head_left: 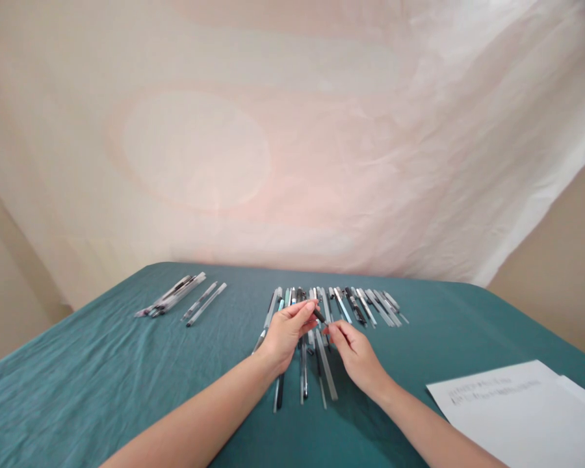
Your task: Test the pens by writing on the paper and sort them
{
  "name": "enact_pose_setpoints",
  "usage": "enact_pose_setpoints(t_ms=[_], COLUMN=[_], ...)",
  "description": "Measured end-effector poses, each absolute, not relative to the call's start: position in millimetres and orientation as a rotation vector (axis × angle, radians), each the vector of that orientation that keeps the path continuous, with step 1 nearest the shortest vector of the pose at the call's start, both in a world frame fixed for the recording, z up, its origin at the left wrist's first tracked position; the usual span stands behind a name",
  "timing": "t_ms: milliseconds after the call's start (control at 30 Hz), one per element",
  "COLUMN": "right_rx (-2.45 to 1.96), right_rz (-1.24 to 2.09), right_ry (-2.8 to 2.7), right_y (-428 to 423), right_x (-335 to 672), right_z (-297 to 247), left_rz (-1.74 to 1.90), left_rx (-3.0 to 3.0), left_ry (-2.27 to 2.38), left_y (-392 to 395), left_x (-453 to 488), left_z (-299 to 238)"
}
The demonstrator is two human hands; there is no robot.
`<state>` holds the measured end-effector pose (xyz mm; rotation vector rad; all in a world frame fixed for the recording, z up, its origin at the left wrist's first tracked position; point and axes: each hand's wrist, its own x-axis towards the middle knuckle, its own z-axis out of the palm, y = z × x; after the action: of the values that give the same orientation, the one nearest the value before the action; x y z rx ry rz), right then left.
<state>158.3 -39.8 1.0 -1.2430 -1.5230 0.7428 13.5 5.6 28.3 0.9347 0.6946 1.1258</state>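
Note:
Between my two hands is a small dark pen, held slantwise above the table. My left hand is closed around its upper part, with the thumb on top. At the lower end, the fingertips of my right hand are pinched together on it; the tip itself is too small to make out. Right below my hands lie several clear-barrelled and black pens, pointing roughly toward me. Behind them stretches a row of pens with clear, black, white and pale blue bodies, partly covered by my left hand.
On the left of the green tablecloth lies a bundle of pens, with two single pens beside it. White paper sheets with handwriting lie at the right front. A pale cloth hangs behind the table.

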Motion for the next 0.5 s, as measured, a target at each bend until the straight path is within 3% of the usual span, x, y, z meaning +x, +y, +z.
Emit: enact_pose_setpoints(t_ms=[500], right_rx=[-1.248], right_rz=[0.818], right_ry=[-1.397], right_y=[-35.1], right_x=[160.1], right_z=[-10.0], left_rz=[1.246], left_rx=[1.027], left_ry=[0.864], left_y=[20.3], left_x=[1.0], left_z=[36.6])
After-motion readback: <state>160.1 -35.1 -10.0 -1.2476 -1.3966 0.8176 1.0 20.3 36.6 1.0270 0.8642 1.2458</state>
